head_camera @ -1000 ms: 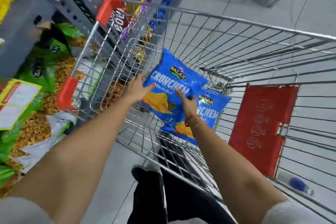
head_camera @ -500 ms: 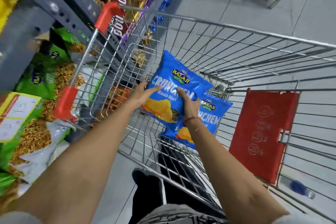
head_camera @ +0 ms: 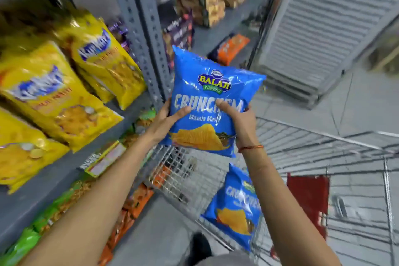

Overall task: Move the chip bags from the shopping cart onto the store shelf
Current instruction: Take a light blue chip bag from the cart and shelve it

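I have one blue chip bag (head_camera: 210,101) up in front of me, upright and clear of the shopping cart (head_camera: 323,136), my left hand (head_camera: 166,122) clamped on its left edge and my right hand (head_camera: 239,122) clamped on its right, thumbs pressed across the printed front. A second blue bag (head_camera: 235,207) lies in the cart at about five o'clock, leaning against the wire side nearest me. To shelve this one well, I judge I should swing it toward nine o'clock and keep the grip light at the edges, since the bag is puffed with air and squeezing would crush the chips; the grey upright post (head_camera: 142,34) stands between the bag and the shelf at ten o'clock, so I need to clear it first. The store shelf (head_camera: 64,168) is a flat grey board, and yellow snack bags (head_camera: 64,93) already crowd it, leaving bare board mostly along the front edge. Below it sit green and orange packets; more stock fills the bays at twelve o'clock. The floor is pale grey tile, with a ribbed grey panel lying at two o'clock.
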Demonstrator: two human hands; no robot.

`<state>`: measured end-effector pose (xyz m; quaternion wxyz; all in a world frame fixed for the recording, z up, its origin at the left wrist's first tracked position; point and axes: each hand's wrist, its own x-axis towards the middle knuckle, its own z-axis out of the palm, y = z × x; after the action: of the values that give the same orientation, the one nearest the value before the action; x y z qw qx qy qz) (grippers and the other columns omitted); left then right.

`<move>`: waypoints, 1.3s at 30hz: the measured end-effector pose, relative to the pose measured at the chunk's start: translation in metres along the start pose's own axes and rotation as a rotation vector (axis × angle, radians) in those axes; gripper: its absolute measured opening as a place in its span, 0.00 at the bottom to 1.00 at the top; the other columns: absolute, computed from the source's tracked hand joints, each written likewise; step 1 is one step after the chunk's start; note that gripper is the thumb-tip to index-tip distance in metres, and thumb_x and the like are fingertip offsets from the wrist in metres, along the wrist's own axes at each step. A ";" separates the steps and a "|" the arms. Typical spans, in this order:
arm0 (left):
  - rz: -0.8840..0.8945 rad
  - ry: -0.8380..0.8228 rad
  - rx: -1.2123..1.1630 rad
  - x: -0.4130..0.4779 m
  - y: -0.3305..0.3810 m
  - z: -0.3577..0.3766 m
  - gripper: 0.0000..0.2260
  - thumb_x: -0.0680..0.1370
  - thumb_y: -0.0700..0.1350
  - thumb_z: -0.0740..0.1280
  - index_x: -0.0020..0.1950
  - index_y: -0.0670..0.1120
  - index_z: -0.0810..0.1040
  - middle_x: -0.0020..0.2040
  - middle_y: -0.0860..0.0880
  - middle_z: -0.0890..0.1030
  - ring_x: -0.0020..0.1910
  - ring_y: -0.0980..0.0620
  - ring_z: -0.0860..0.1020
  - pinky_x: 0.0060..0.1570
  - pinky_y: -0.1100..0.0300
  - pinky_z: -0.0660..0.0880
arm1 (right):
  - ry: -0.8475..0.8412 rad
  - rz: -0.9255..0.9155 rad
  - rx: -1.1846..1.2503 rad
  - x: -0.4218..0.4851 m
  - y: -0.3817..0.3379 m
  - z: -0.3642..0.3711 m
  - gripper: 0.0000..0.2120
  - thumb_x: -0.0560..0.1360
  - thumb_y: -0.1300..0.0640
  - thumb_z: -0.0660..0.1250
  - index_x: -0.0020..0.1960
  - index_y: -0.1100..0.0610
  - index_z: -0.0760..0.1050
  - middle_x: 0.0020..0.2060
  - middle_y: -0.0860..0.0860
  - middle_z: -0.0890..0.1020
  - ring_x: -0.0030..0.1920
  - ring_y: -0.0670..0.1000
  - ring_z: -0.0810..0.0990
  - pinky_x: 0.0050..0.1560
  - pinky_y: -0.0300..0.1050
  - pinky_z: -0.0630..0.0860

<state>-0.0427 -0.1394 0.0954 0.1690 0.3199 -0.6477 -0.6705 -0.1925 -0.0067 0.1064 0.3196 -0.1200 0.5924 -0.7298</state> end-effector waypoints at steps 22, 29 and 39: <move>0.877 0.567 0.240 -0.204 0.337 -0.156 0.30 0.61 0.49 0.79 0.58 0.57 0.69 0.55 0.61 0.78 0.52 0.65 0.78 0.48 0.69 0.76 | -0.609 -0.763 0.265 -0.124 -0.315 0.287 0.12 0.66 0.61 0.77 0.47 0.58 0.79 0.37 0.47 0.86 0.39 0.48 0.85 0.41 0.43 0.81; 0.760 0.734 0.193 -0.239 0.332 -0.229 0.29 0.62 0.45 0.76 0.60 0.52 0.70 0.55 0.55 0.80 0.52 0.58 0.79 0.42 0.69 0.78 | -0.725 -0.714 0.105 -0.137 -0.295 0.384 0.35 0.54 0.41 0.82 0.55 0.57 0.79 0.50 0.53 0.86 0.50 0.54 0.85 0.53 0.55 0.82; 0.561 0.894 0.103 -0.253 0.304 -0.279 0.28 0.65 0.43 0.77 0.61 0.51 0.70 0.57 0.49 0.80 0.50 0.55 0.80 0.41 0.63 0.77 | -0.815 -0.600 -0.035 -0.138 -0.249 0.448 0.26 0.61 0.44 0.80 0.54 0.56 0.80 0.49 0.51 0.86 0.50 0.51 0.85 0.52 0.49 0.81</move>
<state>0.2678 -0.2209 0.4573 0.5856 0.3970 -0.6052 -0.3649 0.0806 -0.2522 0.4892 0.2990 -0.5653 0.3712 -0.6732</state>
